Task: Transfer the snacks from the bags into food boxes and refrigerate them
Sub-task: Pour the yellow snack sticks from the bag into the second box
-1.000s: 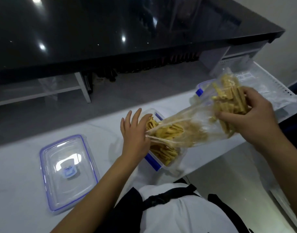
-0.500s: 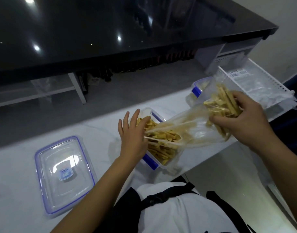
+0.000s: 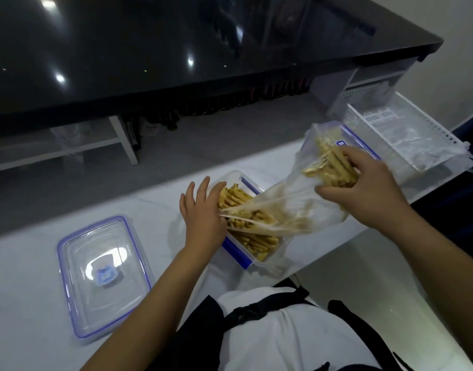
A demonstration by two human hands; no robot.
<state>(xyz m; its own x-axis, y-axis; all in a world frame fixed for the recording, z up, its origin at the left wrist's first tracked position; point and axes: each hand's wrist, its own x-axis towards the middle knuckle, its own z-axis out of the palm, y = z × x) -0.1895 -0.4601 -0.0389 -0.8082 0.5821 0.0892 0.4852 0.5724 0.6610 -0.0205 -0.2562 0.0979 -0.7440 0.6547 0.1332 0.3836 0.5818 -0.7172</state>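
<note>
**Snack sticks pour from bag into food box**

Snack sticks [image 3: 246,231] partly fill the open food box [image 3: 238,254] on the white counter [image 3: 29,263]; its lid [image 3: 102,277] lies well to the left. Left hand [image 3: 203,218] pinches the bag's mouth over the box, its other fingers straight. The clear bag [image 3: 297,207] slants up rightward, where the right hand [image 3: 364,194] grips its raised end, fingers curled round the sticks inside.

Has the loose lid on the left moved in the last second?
No. The lid lies the same way beside the food box; only the camera shifted.
</note>
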